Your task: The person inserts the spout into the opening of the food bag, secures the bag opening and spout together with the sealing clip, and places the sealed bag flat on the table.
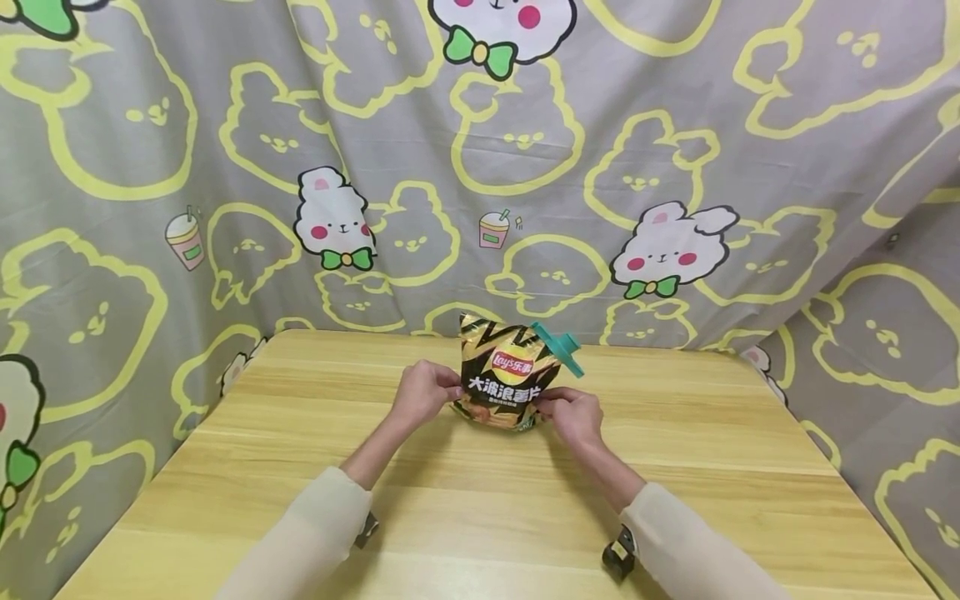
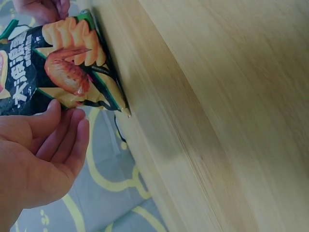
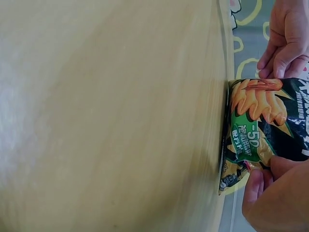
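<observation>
Chip bag [image 1: 504,377] stands upright near frame centre in the head view, bottom edge on the wooden counter [image 1: 480,500], toward the counter's far edge. Black and gold foil, red logo, white characters across the front.

Teal clip [image 1: 558,347] is clamped on the bag's upper right corner, tilted, sticking out past the bag edge.

Left hand [image 1: 423,392]: fingers curled, pinching the bag's left edge at about mid height. Left wrist view shows the same bag [image 2: 63,67] at upper left of frame with the left hand [image 2: 41,154] touching it from below in frame, fingertips [image 2: 72,121] against the printed face. The right hand shows in the top left corner of that view.

Right hand [image 1: 573,415]: fingers curled, gripping the bag's lower right edge. Right wrist view has the bag [image 3: 263,130] at frame right, bottom seam against the counter [image 3: 111,116], right hand [image 3: 277,193] at lower right with fingers on the bag, left hand [image 3: 289,38] at upper right gripping the opposite edge.

Both forearms in pale sleeves [image 1: 315,533], lower part of the head view. Behind the counter hangs a grey cloth [image 1: 225,125] with yellow outlines and white rabbits.
</observation>
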`<action>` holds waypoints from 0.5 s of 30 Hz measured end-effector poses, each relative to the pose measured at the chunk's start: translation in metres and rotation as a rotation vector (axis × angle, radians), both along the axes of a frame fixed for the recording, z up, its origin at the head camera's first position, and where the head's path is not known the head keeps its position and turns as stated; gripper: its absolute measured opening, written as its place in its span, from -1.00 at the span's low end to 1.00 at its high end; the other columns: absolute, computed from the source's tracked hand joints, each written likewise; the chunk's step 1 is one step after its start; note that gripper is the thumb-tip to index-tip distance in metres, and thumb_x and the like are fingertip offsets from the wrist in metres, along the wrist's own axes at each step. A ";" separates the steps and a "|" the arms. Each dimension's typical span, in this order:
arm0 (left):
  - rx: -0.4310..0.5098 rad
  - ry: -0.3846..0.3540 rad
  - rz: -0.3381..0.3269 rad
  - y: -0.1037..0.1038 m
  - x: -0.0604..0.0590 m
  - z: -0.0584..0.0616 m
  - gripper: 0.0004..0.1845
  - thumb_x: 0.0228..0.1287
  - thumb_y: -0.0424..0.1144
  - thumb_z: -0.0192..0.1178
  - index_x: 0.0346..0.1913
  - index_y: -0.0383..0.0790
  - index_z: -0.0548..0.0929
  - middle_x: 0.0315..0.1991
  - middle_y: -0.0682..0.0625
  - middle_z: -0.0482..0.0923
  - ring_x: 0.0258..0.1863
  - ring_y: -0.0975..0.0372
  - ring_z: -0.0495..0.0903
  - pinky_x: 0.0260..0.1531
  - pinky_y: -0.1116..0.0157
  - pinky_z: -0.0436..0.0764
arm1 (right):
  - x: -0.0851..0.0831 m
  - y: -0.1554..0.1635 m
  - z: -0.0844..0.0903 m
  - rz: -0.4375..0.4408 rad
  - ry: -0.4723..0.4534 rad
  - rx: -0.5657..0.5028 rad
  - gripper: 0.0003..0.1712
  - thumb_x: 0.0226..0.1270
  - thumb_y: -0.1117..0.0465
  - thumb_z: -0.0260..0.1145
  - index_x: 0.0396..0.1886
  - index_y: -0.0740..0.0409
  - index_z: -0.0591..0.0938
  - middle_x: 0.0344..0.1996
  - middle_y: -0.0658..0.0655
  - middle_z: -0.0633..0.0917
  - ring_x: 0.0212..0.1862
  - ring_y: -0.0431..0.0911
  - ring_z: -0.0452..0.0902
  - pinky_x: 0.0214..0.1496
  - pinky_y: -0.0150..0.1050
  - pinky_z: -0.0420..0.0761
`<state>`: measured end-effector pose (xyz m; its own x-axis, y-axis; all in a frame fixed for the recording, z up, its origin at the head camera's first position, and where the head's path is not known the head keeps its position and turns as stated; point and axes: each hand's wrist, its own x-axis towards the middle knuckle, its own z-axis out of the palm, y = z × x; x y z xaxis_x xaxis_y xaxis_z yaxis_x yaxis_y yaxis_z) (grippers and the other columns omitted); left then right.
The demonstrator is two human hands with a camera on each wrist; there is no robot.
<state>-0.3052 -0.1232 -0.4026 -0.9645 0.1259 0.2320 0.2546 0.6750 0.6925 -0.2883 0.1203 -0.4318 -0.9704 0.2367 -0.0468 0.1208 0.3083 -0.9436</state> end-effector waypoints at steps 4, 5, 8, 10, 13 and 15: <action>0.008 0.020 0.007 0.002 -0.001 -0.002 -0.97 0.10 -0.39 0.48 -0.37 -0.23 0.84 -0.43 -0.04 0.80 -0.41 0.18 0.75 -0.21 0.15 0.71 | 0.002 0.000 0.002 -0.001 -0.011 -0.009 -0.80 0.16 0.27 0.45 -0.20 0.15 0.83 -0.29 0.13 0.83 -0.19 -0.04 0.70 -0.22 -0.31 0.55; 0.014 0.023 0.010 0.003 -0.001 -0.002 -0.97 0.10 -0.39 0.48 -0.38 -0.23 0.83 -0.43 -0.04 0.80 -0.42 0.19 0.75 -0.21 0.15 0.71 | 0.002 0.000 0.003 0.000 -0.013 -0.013 -0.81 0.15 0.26 0.45 -0.21 0.14 0.83 -0.27 0.12 0.83 -0.17 -0.03 0.70 -0.17 -0.29 0.55; 0.042 0.038 0.015 0.004 -0.001 -0.001 -0.96 0.08 -0.41 0.48 -0.40 -0.24 0.82 -0.43 -0.06 0.80 -0.44 0.19 0.75 -0.21 0.16 0.72 | 0.003 0.002 0.007 0.011 -0.008 -0.040 -0.80 0.14 0.25 0.47 -0.21 0.15 0.82 -0.25 0.10 0.83 -0.13 -0.02 0.70 -0.02 -0.21 0.57; 0.064 0.041 0.019 0.006 -0.001 0.000 -0.96 0.07 -0.41 0.48 -0.40 -0.26 0.82 -0.43 -0.06 0.80 -0.44 0.16 0.76 -0.21 0.16 0.72 | 0.003 0.004 0.010 0.021 -0.001 -0.060 -0.79 0.14 0.25 0.47 -0.20 0.17 0.82 -0.26 0.10 0.84 -0.14 -0.04 0.71 0.06 -0.13 0.59; 0.094 0.044 0.026 0.007 -0.001 0.002 -0.98 0.08 -0.41 0.47 -0.40 -0.29 0.82 -0.42 -0.07 0.80 -0.43 0.15 0.77 -0.22 0.15 0.72 | 0.003 0.007 0.016 0.035 0.003 -0.092 -0.78 0.15 0.26 0.46 -0.19 0.19 0.81 -0.26 0.10 0.84 -0.17 -0.07 0.73 0.16 -0.04 0.61; 0.098 0.045 0.034 0.007 -0.003 0.004 -0.97 0.10 -0.39 0.47 -0.39 -0.29 0.82 -0.42 -0.07 0.80 -0.39 0.13 0.77 -0.18 0.13 0.72 | 0.003 0.009 0.020 0.043 -0.001 -0.109 -0.78 0.15 0.27 0.46 -0.18 0.21 0.80 -0.25 0.11 0.84 -0.15 -0.02 0.75 0.22 0.01 0.59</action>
